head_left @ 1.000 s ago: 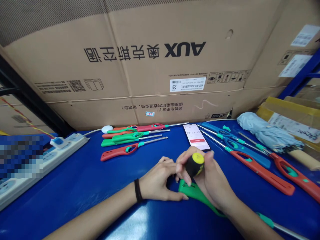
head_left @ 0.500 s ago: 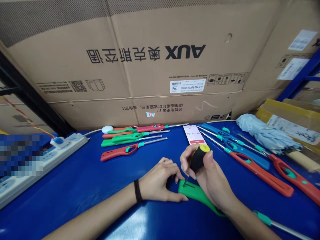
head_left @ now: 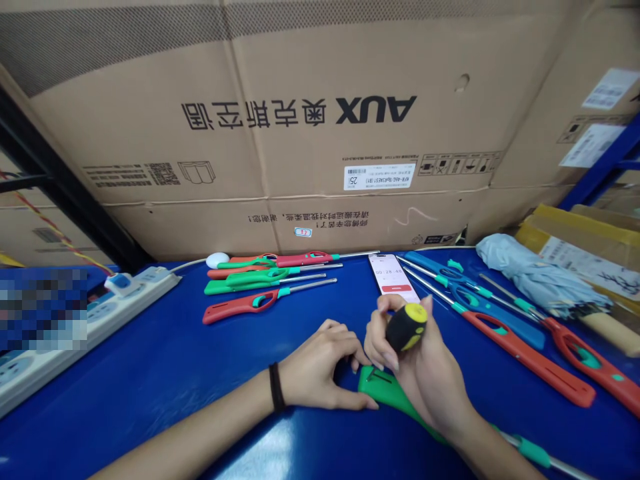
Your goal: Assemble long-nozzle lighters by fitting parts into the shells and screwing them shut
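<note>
A green long-nosed lighter lies on the blue table, its metal tube running off to the lower right. My left hand rests on the table with curled fingers, pinching the lighter's handle end. A black and yellow screwdriver stands upright in my right hand, whose fingers wrap its handle. The screwdriver's tip touches the top of the green handle.
Several red and green lighters lie at the back left. Blue and red lighters lie at the right. A phone showing a timer lies between them. A power strip is at the left, a folded umbrella at the right, cardboard boxes behind.
My right hand has turned the screwdriver slightly and shifted a little right. The left hand and the green lighter stay where they were.
</note>
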Demonstrator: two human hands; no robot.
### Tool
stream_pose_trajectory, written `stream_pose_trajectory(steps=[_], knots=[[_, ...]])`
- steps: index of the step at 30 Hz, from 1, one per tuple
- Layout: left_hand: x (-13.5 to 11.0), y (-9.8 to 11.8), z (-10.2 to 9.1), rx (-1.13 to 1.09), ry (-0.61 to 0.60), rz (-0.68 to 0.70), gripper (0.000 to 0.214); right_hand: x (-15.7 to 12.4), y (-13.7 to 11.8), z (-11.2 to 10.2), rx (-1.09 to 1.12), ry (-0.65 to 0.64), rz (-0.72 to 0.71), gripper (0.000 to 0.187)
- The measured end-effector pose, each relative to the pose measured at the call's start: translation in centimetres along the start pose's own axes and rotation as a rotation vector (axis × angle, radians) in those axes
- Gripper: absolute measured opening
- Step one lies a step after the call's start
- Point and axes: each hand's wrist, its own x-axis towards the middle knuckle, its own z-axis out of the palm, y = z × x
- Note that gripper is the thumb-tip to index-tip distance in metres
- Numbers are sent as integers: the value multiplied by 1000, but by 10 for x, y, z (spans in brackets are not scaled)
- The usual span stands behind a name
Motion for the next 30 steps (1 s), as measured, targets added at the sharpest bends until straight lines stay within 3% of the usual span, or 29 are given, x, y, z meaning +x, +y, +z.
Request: stream_pose_trajectory(steps=[5,7,13,17,23,26,30], knots=[[1,0,0,1,-20,-2,40,-2,1,3,-69,23,-108,45],[1,0,-1,-3,-9,3,39,-1,0,4,-80,-6,-95,44],[1,1,-1,11,-42,-25,37,-2,-7,2,-65,-32,18,66],[0,1,-2,30,-53,-33,38,-5,-5,-1,3,-14,26,67],[0,1,-2,22,-48,-26,35,-2,-3,2,-108,42,-76,60],[1,2,-1,20,-50,-25,36,-1,-6,2,-57,56,-26,61],[1,2,-1,25,-44,-29,39,-2,-10,-1,70,-31,35,71]])
